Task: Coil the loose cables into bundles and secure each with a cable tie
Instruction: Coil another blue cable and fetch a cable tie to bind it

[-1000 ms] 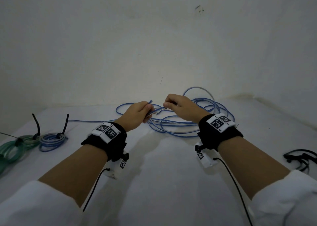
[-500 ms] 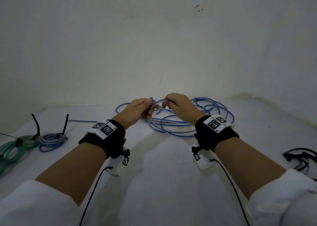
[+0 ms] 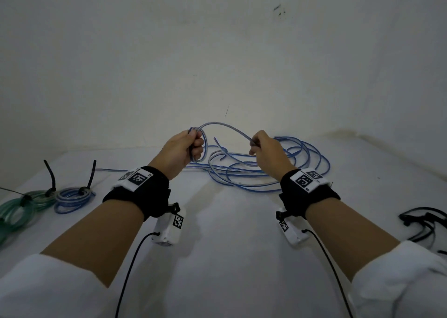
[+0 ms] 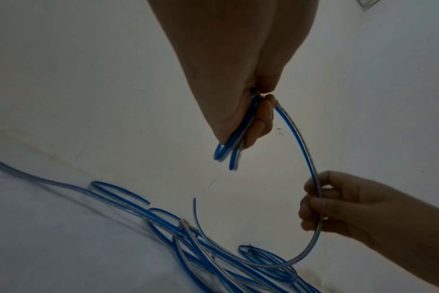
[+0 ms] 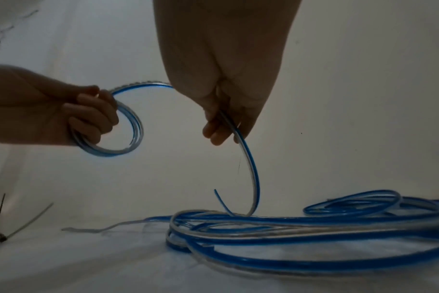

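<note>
The left hand (image 3: pixel 182 149) is curled round a small upright coil of blue-and-clear cable (image 3: pixel 225 127), its loop hanging below the fist. From there the cable arches up and rightward to the right hand (image 3: pixel 267 152), whose fingers (image 4: pixel 313 206) pinch it, then drops to the loose tangle lying on the white table (image 3: pixel 229 257) at far centre. At near left lie a tied blue bundle (image 3: pixel 72 198) and a green bundle (image 3: pixel 21 209), black cable ties (image 3: pixel 51 180) pointing up.
</note>
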Available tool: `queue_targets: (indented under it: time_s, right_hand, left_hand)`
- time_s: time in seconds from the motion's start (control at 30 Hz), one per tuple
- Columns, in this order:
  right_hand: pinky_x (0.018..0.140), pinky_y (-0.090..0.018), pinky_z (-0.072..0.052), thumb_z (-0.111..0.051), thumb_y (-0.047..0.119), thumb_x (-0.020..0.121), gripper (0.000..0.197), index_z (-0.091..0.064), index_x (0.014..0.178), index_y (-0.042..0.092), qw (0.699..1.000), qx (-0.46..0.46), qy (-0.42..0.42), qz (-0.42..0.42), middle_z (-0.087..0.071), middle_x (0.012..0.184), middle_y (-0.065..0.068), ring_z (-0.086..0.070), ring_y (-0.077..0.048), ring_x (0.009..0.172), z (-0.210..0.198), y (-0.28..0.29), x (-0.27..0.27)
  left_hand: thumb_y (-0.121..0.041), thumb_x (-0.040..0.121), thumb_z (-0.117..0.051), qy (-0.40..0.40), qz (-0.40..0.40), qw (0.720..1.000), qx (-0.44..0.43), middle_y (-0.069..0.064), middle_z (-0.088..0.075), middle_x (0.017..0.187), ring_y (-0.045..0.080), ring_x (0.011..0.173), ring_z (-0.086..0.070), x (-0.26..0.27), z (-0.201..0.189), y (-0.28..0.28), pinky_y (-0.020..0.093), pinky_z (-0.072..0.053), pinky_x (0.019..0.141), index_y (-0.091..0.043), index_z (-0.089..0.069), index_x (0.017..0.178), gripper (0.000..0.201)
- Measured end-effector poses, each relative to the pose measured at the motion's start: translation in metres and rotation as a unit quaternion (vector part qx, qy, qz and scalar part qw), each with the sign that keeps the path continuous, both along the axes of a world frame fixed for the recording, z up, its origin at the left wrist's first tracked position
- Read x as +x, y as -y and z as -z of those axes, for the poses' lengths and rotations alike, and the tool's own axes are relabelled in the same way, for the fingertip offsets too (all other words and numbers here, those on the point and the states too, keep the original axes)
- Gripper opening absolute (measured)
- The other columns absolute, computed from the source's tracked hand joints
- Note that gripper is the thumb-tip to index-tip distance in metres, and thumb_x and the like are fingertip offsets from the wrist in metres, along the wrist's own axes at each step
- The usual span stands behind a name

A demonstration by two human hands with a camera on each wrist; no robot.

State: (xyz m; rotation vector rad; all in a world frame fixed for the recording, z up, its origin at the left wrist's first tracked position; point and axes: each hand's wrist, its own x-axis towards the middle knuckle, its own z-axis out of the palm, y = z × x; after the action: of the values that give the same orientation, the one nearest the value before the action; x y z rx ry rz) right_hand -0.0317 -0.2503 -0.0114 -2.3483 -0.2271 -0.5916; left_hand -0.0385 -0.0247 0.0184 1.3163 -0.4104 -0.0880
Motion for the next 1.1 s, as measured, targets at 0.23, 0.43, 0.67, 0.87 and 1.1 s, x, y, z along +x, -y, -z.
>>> queue_targets:
  time_s: [0.23,0.43,0.67,0.87,1.1]
  right_hand:
    - [0.067,-0.028,-0.037,-0.046,0.002,0.093,0.022,-0.066,0.102,-0.001,0.993,-0.118,-0.010,-0.030,-0.066,0.094,-0.020,-0.059,-0.031,0.085,-0.005,-0.013,-0.005]
    - [0.058,-0.019,-0.029,-0.045,0.005,0.095,0.023,-0.065,0.106,0.003,0.976,-0.162,-0.064,-0.132,-0.057,0.079,-0.004,-0.049,-0.018,0.071,-0.009,-0.028,-0.015]
    - [0.067,-0.033,-0.045,-0.052,0.004,0.090,0.014,-0.061,0.097,-0.003,0.985,-0.171,-0.005,-0.008,-0.062,0.095,-0.022,-0.059,-0.035,0.085,-0.011,-0.025,-0.009]
    - [0.076,-0.033,-0.041,-0.049,0.004,0.093,0.019,-0.065,0.103,-0.001,0.973,-0.223,0.014,-0.066,-0.056,0.100,-0.020,-0.056,-0.034,0.089,-0.012,-0.030,-0.012]
    - [0.059,-0.018,-0.027,-0.059,0.011,0.088,0.019,-0.047,0.104,0.008,0.974,-0.178,0.012,-0.140,-0.049,0.085,0.001,-0.042,-0.009,0.067,-0.024,-0.030,-0.023]
  left_hand:
    - [-0.018,0.102,-0.024,0.037,0.031,0.999,-0.021,0.006,-0.073,0.094,0.012,0.070,-0.066,-0.008,-0.007,0.013,0.020,-0.044,0.057,-0.012,-0.045,0.086,0.027]
    - [-0.016,0.102,-0.027,0.043,-0.035,0.997,-0.057,0.017,-0.048,0.136,0.024,0.121,-0.052,-0.005,-0.007,0.023,0.019,-0.052,0.060,-0.004,-0.038,0.126,0.029]
    - [-0.018,0.101,-0.032,0.090,-0.160,0.983,-0.011,0.008,-0.046,0.129,0.020,0.128,-0.044,-0.002,0.002,0.024,0.021,-0.054,0.082,-0.009,-0.039,0.107,0.012]
    - [-0.018,0.100,-0.033,0.207,-0.153,0.956,0.140,0.003,-0.052,0.120,0.011,0.112,-0.053,0.003,0.010,0.022,0.019,-0.048,0.091,-0.007,-0.043,0.110,0.017]
    - [-0.012,0.100,-0.030,0.266,-0.150,0.888,0.344,0.005,-0.064,0.094,0.011,0.086,-0.060,0.006,0.022,0.010,0.004,-0.042,0.073,-0.001,-0.045,0.097,0.019]
